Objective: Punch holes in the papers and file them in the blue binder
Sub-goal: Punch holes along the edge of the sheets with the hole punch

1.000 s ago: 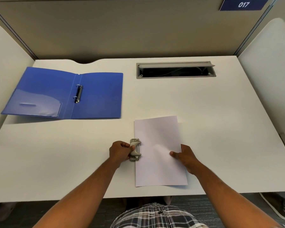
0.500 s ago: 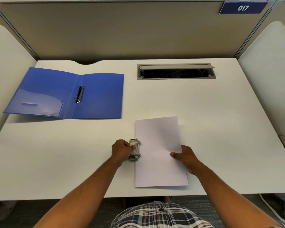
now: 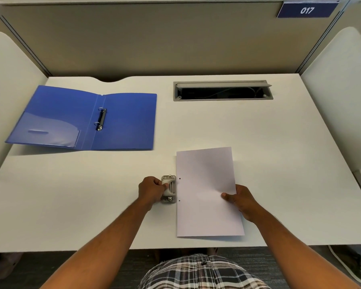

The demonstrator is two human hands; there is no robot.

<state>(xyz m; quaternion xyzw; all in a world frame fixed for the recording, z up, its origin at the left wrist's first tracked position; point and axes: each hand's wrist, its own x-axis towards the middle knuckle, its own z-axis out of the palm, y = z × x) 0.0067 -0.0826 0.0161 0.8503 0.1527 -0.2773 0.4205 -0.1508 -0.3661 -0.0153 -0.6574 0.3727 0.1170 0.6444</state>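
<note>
A white sheet of paper point(image 3: 206, 190) lies flat near the desk's front edge, with two small punched holes showing along its left margin. A grey metal hole punch point(image 3: 168, 189) sits just left of that margin, apart from the sheet. My left hand point(image 3: 152, 190) grips the punch from its left side. My right hand point(image 3: 241, 202) pinches the paper's right edge, thumb on top. The blue binder point(image 3: 88, 119) lies open at the back left, its two metal rings point(image 3: 100, 119) standing on the spine.
The white desk point(image 3: 279, 163) is walled by beige partitions at the back and both sides. A grey cable tray point(image 3: 222, 91) is set into the desk at the back centre. A blue "017" sign point(image 3: 306, 10) hangs top right.
The paper's left edge has come out of the hole punch and the two holes now show. The punch and my left hand sit slightly further left of the sheet.
</note>
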